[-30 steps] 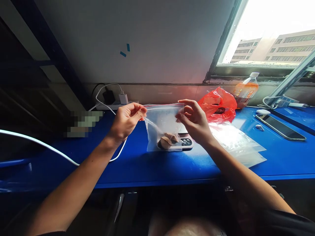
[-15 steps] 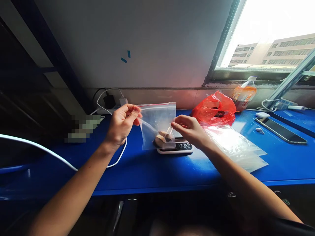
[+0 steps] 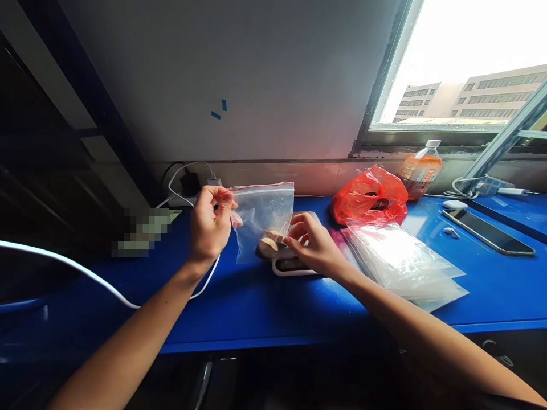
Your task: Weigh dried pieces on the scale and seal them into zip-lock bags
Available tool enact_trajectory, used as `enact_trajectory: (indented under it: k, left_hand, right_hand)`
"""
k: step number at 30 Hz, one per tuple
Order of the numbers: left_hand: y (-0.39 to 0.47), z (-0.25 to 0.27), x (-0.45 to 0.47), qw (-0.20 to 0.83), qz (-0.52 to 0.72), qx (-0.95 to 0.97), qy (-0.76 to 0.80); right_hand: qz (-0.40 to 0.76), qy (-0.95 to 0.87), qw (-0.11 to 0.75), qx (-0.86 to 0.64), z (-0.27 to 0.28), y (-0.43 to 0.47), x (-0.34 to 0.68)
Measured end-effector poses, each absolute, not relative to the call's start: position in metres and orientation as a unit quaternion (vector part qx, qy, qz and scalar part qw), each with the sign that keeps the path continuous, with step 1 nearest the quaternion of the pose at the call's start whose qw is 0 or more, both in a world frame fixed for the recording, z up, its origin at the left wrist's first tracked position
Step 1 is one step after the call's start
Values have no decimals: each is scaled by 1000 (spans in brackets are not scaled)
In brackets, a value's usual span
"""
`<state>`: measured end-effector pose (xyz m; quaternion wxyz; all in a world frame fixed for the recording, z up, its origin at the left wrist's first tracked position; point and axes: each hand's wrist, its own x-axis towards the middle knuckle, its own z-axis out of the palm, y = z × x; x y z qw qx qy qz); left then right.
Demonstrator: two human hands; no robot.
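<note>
My left hand (image 3: 212,222) is closed in a pinch on the top left corner of a clear zip-lock bag (image 3: 260,210), which hangs upright above the blue tabletop. Low in the bag lie a few beige, rounded pieces (image 3: 270,244) with darker sides; their exact kind I cannot make out. Against the bag's lower right edge, my right hand (image 3: 311,242) has its fingers curled and closed on the plastic. Partly hidden under that hand and behind the bag is a small white digital scale (image 3: 294,266) with a dark panel.
A stack of clear plastic bags (image 3: 401,259) lies to the right. Behind it are a red plastic bag (image 3: 370,196) and a drink bottle (image 3: 423,168). Further right rest a phone (image 3: 487,232), an earbud (image 3: 451,232) and its case (image 3: 455,204). A white cable (image 3: 72,267) crosses the left side.
Both hands and the bag have shifted slightly left. My right hand has moved lower along the bag's edge and now covers the scale's buttons.
</note>
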<state>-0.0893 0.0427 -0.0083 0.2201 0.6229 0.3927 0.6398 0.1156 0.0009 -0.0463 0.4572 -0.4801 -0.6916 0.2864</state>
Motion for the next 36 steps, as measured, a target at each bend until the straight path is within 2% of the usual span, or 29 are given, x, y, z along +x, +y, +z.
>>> enact_trajectory:
  k: [13,18,23,28,32,36]
  left_hand:
    - [51,-6,-94,208,702,573,370]
    - [53,-6,-94,253,696,567,362]
    - [45,-5,-88,346,640,577,372]
    - [34,-4,-80,459,518,609,387]
    - [33,-10,-77,491,449,637,389]
    - [36,-15,-75,490,453,640,381]
  right_hand:
    - [293,-622,568,-452,-51,3,113]
    - [302,-627,550,-461,-56,2,108]
    - [293,-633,544,-466,-60,2,107]
    - [294,-581,592,-475,-54,3,111]
    - [351,-549,612,-447,-46,1,113]
    - [440,-554,569,-419,-43,-5,111]
